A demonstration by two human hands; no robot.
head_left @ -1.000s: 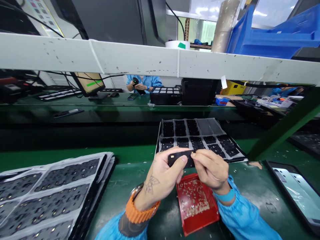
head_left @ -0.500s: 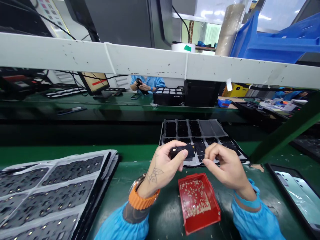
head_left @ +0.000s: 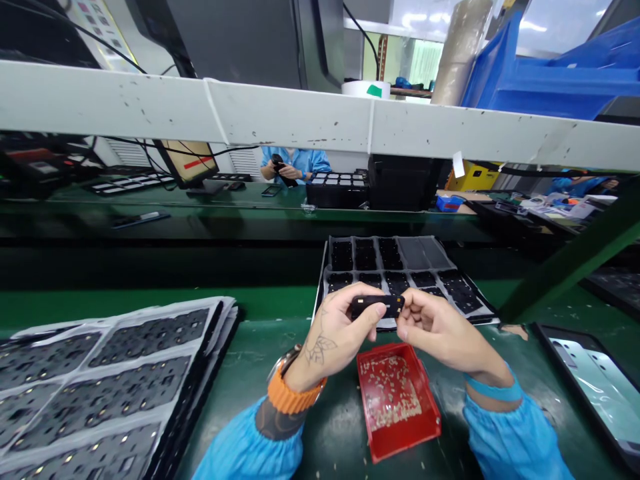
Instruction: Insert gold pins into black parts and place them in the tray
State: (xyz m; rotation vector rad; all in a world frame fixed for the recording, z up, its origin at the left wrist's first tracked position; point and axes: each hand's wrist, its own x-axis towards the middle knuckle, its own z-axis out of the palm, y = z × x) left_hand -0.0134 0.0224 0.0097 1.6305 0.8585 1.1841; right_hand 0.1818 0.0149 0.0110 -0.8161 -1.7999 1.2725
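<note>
My left hand grips a small black plastic part between thumb and fingers; it carries gold-coloured spots near its ends. At the part's right end, my right hand has thumb and fingertips pinched together; whatever may be between them is too small to make out. Below both hands sits a red bin with many tiny pale pieces scattered over its bottom. Just behind the hands lies a tray with several similar black parts in its pockets, partly covered by my fingers.
Stacked trays of dark parts lie at the left. A dark tray with pale, shiny panels is at the right, by a slanted green post. A white shelf beam crosses above. Across the bench another person holds a dark object.
My right hand has moved left to the end of the black part. My left hand has shifted slightly right and tilted the part so that it shows narrower.
</note>
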